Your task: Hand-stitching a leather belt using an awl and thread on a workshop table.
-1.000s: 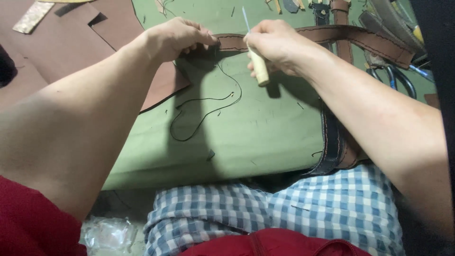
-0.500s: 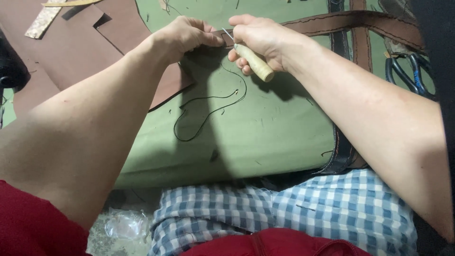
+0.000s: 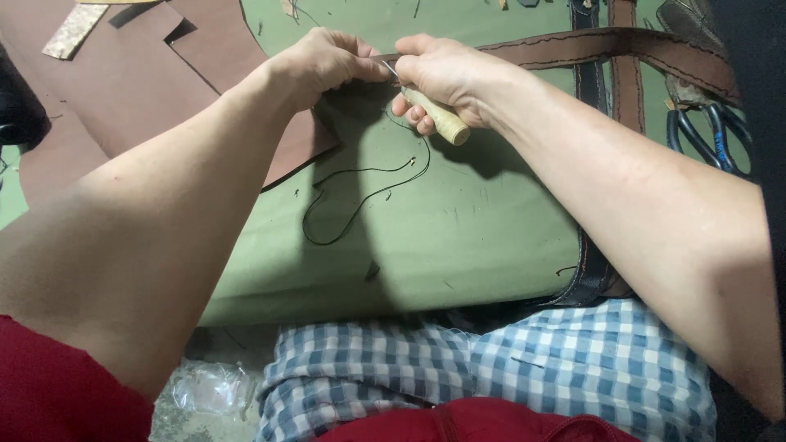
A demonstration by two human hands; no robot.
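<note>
My right hand [image 3: 446,72] grips a wooden-handled awl [image 3: 438,115], its metal tip pointing left toward the end of a brown leather strap [image 3: 573,45]. My left hand [image 3: 327,61] pinches that strap end, fingertips touching the awl's tip. A dark thread [image 3: 360,196] runs from the strap end and lies in loose loops on the green cutting mat [image 3: 458,221]. The strap stretches to the right across the mat, stitched along its edges.
Brown leather sheets [image 3: 123,82] lie at the upper left, partly under my left arm. A second strap [image 3: 626,82] crosses the first at the upper right. Blue-handled scissors [image 3: 708,135] rest at the right edge. Checked cloth [image 3: 491,376] covers my lap.
The awl has swung down from upright until its tip points left into the strap end. My two hands have closed together, and the view has shifted slightly.
</note>
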